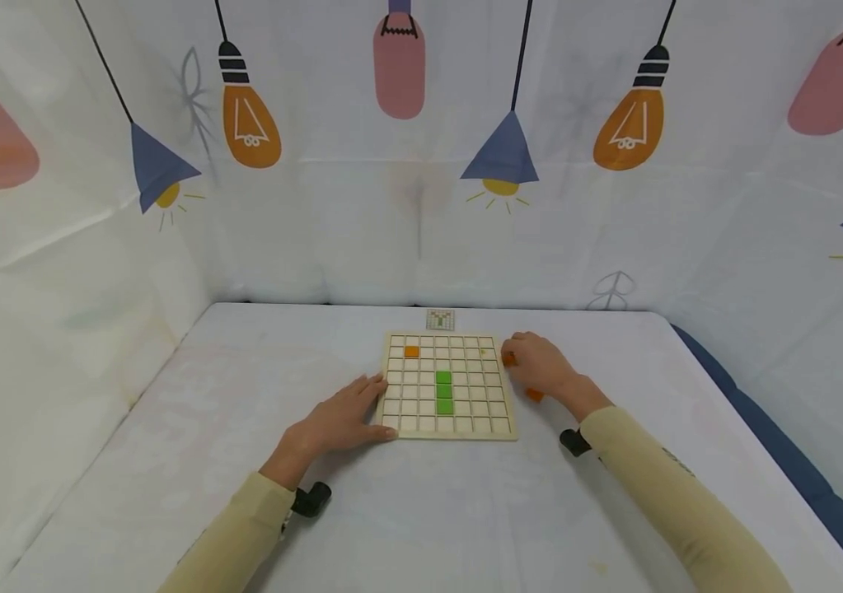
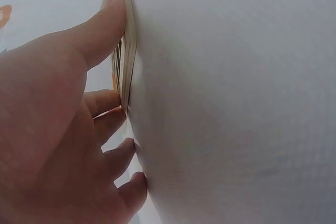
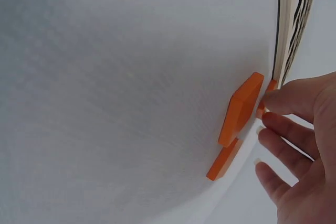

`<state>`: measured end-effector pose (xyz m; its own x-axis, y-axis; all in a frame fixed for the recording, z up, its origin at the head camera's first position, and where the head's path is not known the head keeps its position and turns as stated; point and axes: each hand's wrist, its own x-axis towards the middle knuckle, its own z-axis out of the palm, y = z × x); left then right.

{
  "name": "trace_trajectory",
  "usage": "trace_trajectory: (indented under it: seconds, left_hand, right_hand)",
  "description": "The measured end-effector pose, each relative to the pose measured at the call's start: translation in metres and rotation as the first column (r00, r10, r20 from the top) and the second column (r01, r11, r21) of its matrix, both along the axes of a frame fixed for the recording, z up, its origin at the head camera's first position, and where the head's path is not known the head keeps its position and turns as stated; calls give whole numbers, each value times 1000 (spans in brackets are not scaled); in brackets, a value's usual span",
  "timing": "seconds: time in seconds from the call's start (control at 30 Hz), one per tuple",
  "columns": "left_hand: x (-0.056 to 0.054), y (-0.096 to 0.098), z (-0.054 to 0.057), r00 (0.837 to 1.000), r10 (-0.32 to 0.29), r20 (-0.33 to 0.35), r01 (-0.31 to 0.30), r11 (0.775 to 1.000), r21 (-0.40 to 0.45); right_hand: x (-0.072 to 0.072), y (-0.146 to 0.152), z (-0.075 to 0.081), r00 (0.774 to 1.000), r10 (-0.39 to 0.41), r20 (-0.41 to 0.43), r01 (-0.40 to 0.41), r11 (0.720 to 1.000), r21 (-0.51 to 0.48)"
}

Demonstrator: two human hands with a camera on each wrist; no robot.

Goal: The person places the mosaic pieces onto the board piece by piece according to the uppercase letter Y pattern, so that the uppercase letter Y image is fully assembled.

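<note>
A pale wooden grid board lies flat on the table. An orange tile sits in its upper left, and a short column of green tiles near its middle. My left hand rests against the board's left side, fingers spread along the edge and thumb at the near left corner. Just off the board's right edge, my right hand pinches an orange tile between thumb and index finger, close to the tabletop. Two more orange tiles lie beside that hand, mostly covered by it in the head view.
Behind the board lies a small card with a printed grid pattern. The white-covered table ends at a hanging cloth printed with lamps and bulbs. Dark blue fabric runs along the table's right side.
</note>
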<state>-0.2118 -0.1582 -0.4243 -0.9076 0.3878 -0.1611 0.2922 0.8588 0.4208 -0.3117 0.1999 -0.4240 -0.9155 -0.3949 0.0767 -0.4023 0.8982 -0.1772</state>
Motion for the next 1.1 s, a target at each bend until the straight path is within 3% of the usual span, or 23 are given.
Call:
trace_trajectory:
  seconds: [0.33,0.87,1.1]
  left_hand:
    - [-2,-1,-7,1000,4,-4,-4,1000,14]
    - [1,0,-3,1000,1,7,-1,1000,8]
    - [1,-1,-2,1000,2,3,-2,1000,15]
  right_hand:
    - [2,2,1,1000,8,-12,-9,999,-35]
    - [8,4,-2,1000,-25,19,26,997,-76]
    - [7,0,1,999,-20,-28,18,996,-82]
